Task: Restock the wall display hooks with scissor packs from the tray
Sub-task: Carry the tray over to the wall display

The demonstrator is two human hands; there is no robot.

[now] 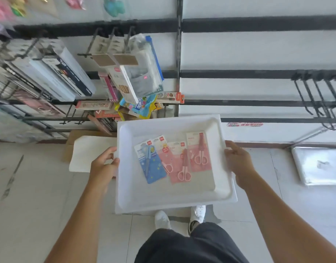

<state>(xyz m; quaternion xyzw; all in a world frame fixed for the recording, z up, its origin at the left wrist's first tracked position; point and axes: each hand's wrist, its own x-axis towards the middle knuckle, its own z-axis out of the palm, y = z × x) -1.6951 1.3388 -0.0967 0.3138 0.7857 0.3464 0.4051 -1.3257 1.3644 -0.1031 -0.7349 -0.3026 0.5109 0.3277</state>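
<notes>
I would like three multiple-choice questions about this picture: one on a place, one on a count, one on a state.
1. Where do the empty black hooks hang?
A. on the wall at far right
B. on the floor
C. inside the tray

2. How many blue scissor packs lie in the tray?
A. three
B. one
C. none

3. How is the white tray supported?
A. it rests on the floor
B. it hangs on a hook
C. both hands hold its sides

Answers: 1 A, the bare hooks stick out from the right wall rails. 2 B, one blue pack lies beside the pink packs. 3 C, the left hand and the right hand grip opposite edges.
</notes>
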